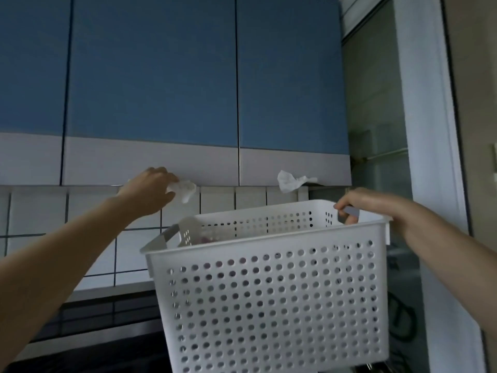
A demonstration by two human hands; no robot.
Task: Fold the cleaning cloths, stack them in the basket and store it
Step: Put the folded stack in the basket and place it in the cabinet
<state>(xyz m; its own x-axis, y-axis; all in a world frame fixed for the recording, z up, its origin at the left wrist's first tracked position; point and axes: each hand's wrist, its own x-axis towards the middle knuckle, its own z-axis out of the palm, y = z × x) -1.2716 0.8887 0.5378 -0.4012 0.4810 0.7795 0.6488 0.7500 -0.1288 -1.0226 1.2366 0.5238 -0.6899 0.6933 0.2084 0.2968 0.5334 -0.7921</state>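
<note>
A white perforated plastic basket (271, 300) is held up in the air in front of me. My right hand (373, 208) grips its grey handle at the far right rim. Something purplish lies inside the basket, seen dimly through the holes. My left hand (150, 192) reaches up to the bottom edge of the blue wall cabinet door (153, 76) and pinches a crumpled white tissue (185, 189) that hangs there. A second white tissue (289, 181) sticks out from under the neighbouring door (290, 76).
Both blue cabinet doors are closed, each with a grey lower band. White tiles (37, 211) cover the wall below them. A dark counter edge (88, 319) runs at the lower left. A glass panel and white frame (427, 157) stand to the right.
</note>
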